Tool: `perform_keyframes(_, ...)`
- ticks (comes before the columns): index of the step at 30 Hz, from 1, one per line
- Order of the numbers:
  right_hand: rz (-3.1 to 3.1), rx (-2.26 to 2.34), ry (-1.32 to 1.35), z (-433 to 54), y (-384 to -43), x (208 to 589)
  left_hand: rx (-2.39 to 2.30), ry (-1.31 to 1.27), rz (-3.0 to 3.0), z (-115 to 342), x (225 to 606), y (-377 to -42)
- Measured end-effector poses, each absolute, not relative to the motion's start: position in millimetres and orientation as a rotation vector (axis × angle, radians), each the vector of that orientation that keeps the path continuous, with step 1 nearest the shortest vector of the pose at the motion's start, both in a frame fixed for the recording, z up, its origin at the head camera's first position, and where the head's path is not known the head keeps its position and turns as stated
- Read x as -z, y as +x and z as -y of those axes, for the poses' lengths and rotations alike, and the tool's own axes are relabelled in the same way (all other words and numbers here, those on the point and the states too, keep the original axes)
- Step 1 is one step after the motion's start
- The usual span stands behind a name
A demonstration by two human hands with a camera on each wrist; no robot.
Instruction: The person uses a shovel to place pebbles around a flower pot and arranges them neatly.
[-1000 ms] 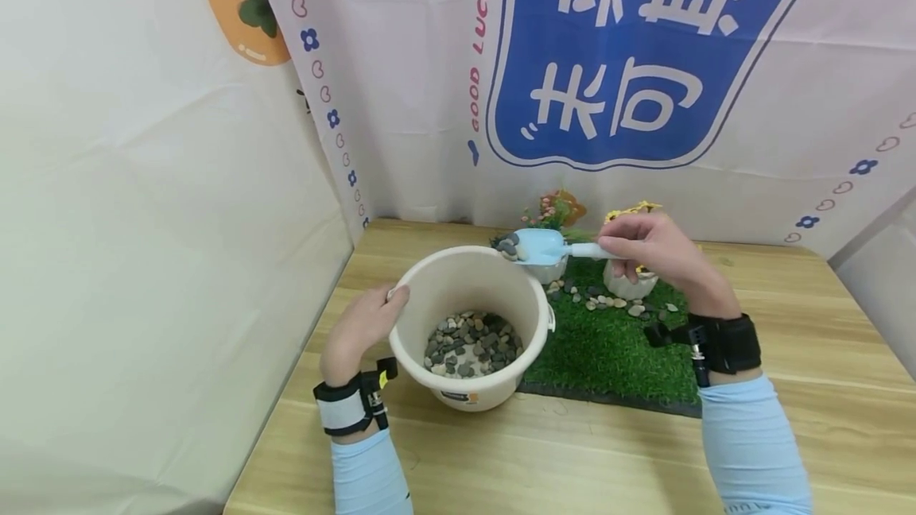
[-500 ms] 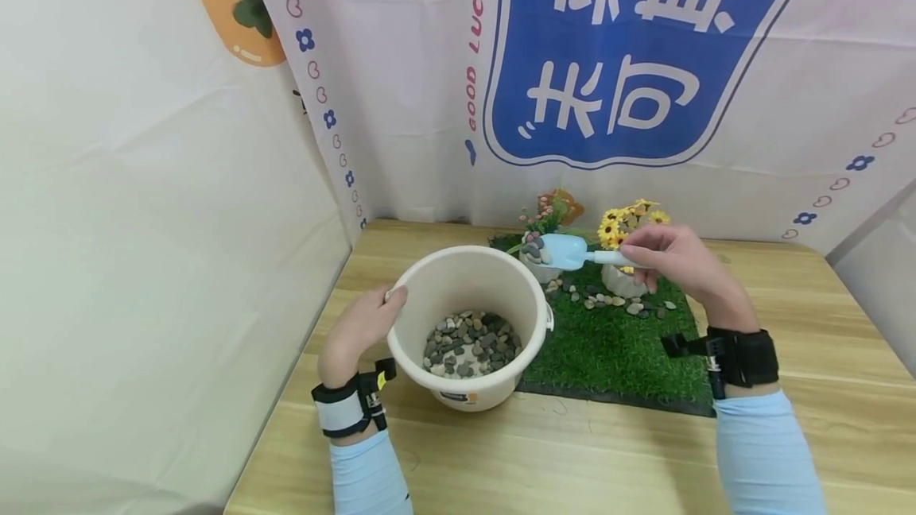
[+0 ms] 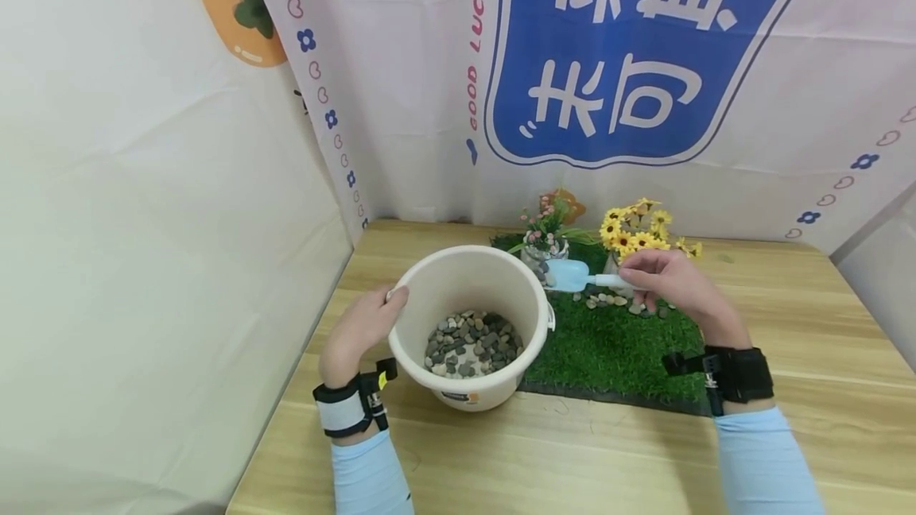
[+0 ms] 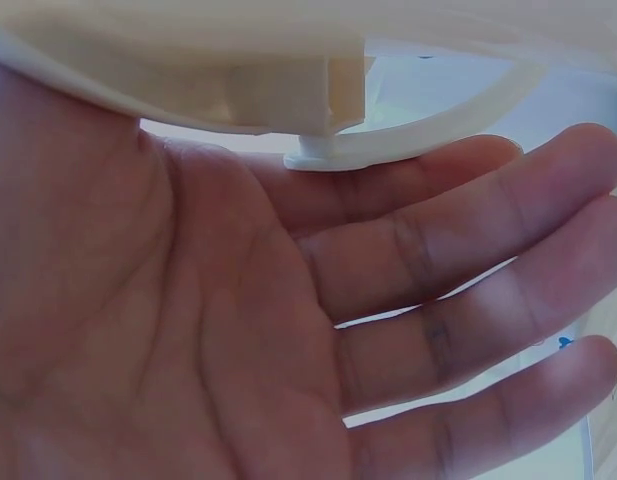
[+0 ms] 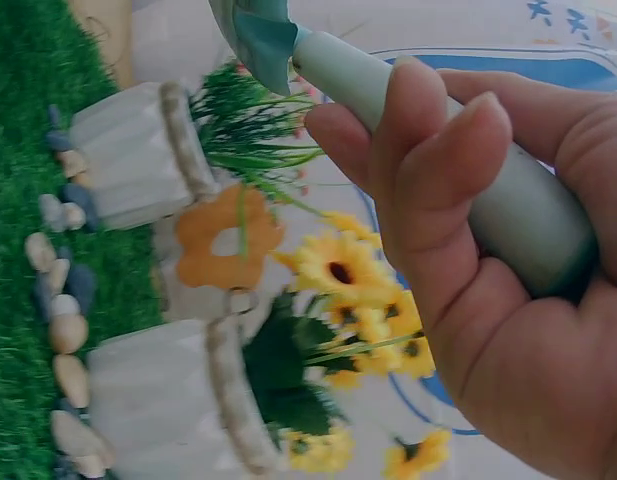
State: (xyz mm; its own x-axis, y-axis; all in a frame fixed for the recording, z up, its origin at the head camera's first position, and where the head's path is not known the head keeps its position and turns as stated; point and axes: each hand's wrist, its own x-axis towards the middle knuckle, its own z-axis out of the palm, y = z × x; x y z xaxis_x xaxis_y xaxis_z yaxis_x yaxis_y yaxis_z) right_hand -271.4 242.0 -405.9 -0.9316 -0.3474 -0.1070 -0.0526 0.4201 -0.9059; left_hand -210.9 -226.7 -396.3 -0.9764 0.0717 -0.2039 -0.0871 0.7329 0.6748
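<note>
My left hand (image 3: 361, 332) holds the rim of a cream bucket (image 3: 444, 280), its thumb over the edge. In the left wrist view the fingers (image 4: 428, 250) extend beneath the rim, beside the bucket's handle (image 4: 428, 135). Several grey and tan pebbles (image 3: 475, 344) lie on the bucket's bottom. My right hand (image 3: 669, 284) grips the pale handle of a light-blue hand trowel (image 3: 568, 275), to the right of the bucket. A few pebbles (image 3: 541, 272) appear at the trowel's tip, in front of the pink-flower pot (image 3: 531, 254); their exact support is unclear.
An artificial grass mat (image 3: 608, 356) lies right of the bucket on the wooden table (image 3: 544, 459). A row of pebbles (image 3: 607, 301) runs across the mat, before the pots. Yellow flowers (image 3: 633, 233) stand in a second white pot (image 5: 163, 400). A printed cloth (image 3: 429, 102) hangs behind.
The trowel, carrying pebbles, has moved right from the bucket's rim, then down and towards me over the mat. My left hand and the bucket have stayed in place.
</note>
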Motion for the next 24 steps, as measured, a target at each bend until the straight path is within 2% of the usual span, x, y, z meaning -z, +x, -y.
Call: perform_keyframes(24,-2.406,1.427,-0.31,-226,-286,452,-1.11,-0.016,-2.712,227,397,-210)
